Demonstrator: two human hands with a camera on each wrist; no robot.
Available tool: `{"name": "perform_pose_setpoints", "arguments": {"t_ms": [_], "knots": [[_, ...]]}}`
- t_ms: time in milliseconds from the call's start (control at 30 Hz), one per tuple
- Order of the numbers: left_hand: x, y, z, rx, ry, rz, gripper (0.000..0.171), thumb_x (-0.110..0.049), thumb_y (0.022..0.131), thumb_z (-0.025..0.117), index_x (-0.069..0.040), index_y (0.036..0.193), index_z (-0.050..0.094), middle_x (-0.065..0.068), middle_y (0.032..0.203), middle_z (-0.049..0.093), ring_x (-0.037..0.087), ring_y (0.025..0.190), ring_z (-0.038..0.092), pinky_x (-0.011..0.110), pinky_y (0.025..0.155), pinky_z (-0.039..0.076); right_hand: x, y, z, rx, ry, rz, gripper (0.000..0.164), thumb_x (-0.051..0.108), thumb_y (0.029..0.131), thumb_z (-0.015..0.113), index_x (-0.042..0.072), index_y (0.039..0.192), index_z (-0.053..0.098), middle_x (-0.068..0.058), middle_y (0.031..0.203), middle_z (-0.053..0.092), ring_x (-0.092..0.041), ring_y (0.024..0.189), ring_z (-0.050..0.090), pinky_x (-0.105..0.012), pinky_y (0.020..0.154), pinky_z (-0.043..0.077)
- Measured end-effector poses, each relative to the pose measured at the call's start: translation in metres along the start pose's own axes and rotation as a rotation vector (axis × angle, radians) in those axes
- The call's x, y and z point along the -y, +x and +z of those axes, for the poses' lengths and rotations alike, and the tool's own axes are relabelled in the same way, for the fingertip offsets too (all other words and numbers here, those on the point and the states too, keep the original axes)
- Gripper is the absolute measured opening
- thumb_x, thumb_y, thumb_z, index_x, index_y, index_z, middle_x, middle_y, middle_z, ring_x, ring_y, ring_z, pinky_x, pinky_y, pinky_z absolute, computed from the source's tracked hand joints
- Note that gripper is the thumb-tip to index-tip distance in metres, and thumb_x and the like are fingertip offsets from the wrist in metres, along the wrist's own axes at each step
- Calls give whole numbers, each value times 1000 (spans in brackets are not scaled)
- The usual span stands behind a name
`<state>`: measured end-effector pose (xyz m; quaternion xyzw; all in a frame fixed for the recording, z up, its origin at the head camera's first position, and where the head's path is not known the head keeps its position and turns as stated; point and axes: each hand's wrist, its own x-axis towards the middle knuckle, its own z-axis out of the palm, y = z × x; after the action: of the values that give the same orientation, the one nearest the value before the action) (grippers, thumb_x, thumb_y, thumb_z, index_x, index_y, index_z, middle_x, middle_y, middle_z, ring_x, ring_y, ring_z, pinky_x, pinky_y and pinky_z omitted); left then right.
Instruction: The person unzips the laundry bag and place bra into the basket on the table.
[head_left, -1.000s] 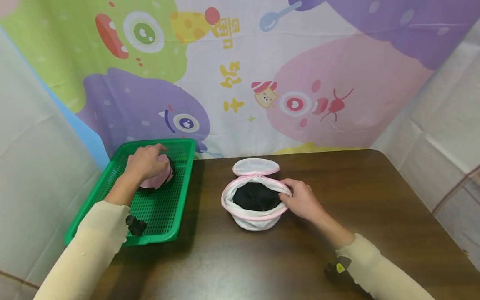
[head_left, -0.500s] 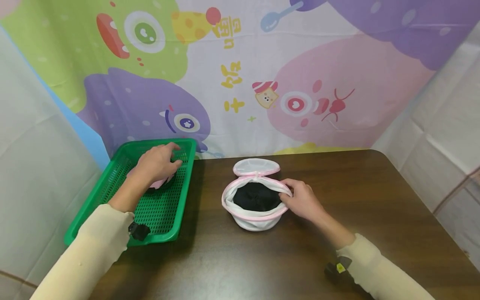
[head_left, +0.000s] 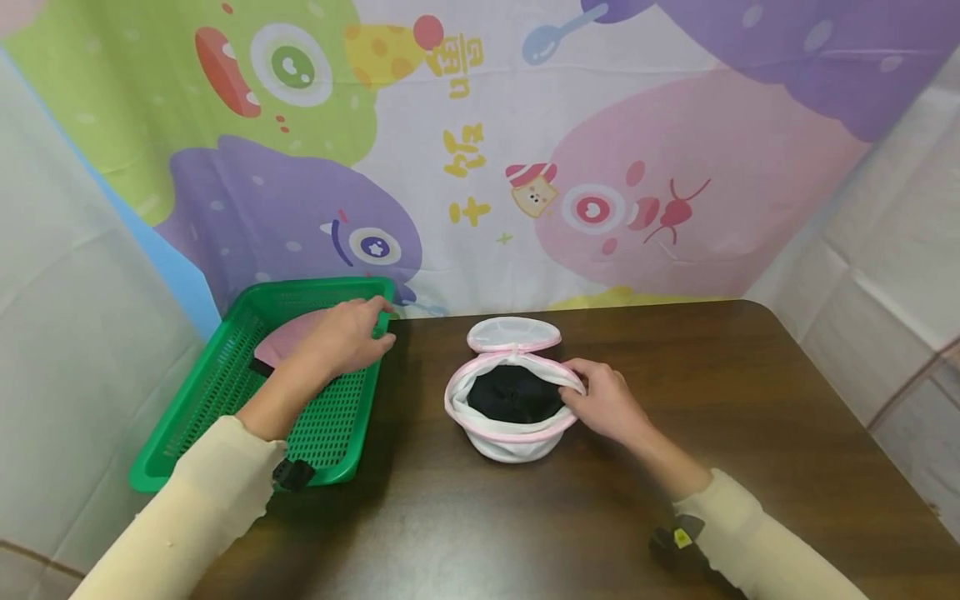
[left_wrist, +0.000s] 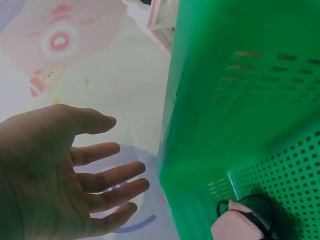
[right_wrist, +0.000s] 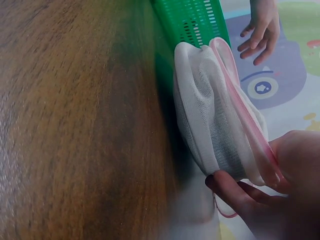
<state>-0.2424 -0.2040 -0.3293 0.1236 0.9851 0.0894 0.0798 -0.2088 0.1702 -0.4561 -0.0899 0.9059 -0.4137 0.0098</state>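
Note:
My left hand (head_left: 345, 340) hovers over the right rim of a green basket (head_left: 366, 412), its fingers spread and holding nothing. Inside the basket lies a pink fabric piece (head_left: 281, 340) with black edging, partly hidden by my forearm; in the left wrist view this pink piece (left_wrist: 237, 226) shows black straps. On the table, a white mesh laundry bag (head_left: 510, 450) with pink zip trim stands with its lid flipped back. Black fabric (head_left: 513, 393) fills its opening. My right hand (head_left: 606, 402) pinches the bag's right rim, the thumb against the mesh in the right wrist view.
The basket stands at the left of a dark wooden table (head_left: 465, 533), close to the back. A cartoon-printed cloth (head_left: 480, 275) hangs along the table's back edge. Pale covered walls flank both sides.
The left hand has moved right, from over the pink fabric piece to the basket's right rim, leaving the piece in the basket. The right hand keeps its hold on the laundry bag.

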Motion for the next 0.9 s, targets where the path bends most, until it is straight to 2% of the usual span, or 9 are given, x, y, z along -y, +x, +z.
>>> {"name": "perform_pose_setpoints", "arguments": {"t_ms": [267,467,633,900], "knots": [[-14,-3,6,-8,10,37,55,-28,113,64,-1,160,54,29,149,69,48,140,67,64,118,56,0,0,0,-2,0,-4,33,6,99,73,-1,132,76,-15,100,76,-22,81,62,-32,74,50],[-30,-5,14,17,34,61,55,-28,113,65,-2,160,55,28,155,67,47,145,65,61,121,55,1,0,0,-4,-3,-2,34,6,99,73,-1,132,76,-15,100,76,-22,81,62,-32,74,50],[-41,-8,21,-3,35,84,53,-28,111,68,-4,157,59,24,152,70,44,140,70,59,119,58,1,0,1,7,4,4,34,6,99,73,-1,133,76,-16,104,77,-23,83,63,-31,75,51],[-58,-14,34,-52,53,157,47,-25,108,72,-4,150,64,22,138,76,39,126,75,54,109,63,1,0,1,8,1,7,35,6,100,73,-1,134,76,-16,105,77,-23,83,64,-32,75,51]]}}
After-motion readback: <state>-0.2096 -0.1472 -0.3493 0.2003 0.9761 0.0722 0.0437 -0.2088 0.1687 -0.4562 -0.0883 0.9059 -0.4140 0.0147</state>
